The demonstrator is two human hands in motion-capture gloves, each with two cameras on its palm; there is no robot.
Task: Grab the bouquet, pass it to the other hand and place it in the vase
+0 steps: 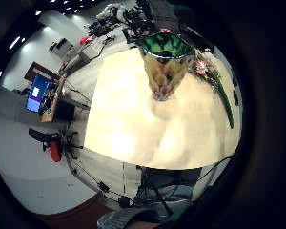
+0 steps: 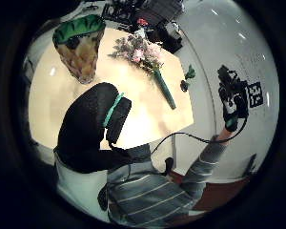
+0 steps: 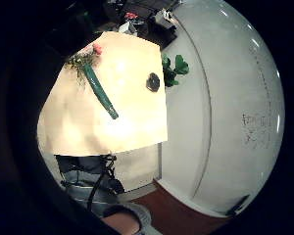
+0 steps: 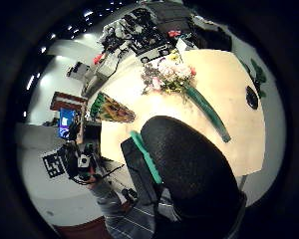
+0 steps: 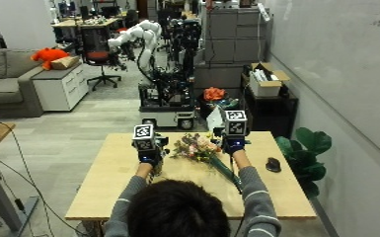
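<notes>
Pale wood made up the table (image 5: 110, 182), at which a person sat with both forearms raised above its top. On it lay the bouquet (image 5: 199, 148), pink and white blooms toward the far edge and its long green wrapped stem (image 5: 227, 175) running back toward the person's right side. In the right thumb side palm view the bouquet (image 4: 172, 74) lay flat on the tabletop, not in the vase. The vase (image 2: 78, 45), amber-brown with a green rim, stood upright on the table on the person's left, near the bouquet (image 2: 140, 52) but apart from it; in the outside view it was hidden behind the left forearm.

The left hand (image 5: 149, 154) was held up over the table by the vase, and the right hand (image 5: 234, 144) was raised over the bouquet's stem side; neither touched anything. Whether the fingers of either hand were straight or curled could not be told.

A small dark computer mouse (image 5: 273, 164) sat on the table near its right edge, well apart from the bouquet.
</notes>
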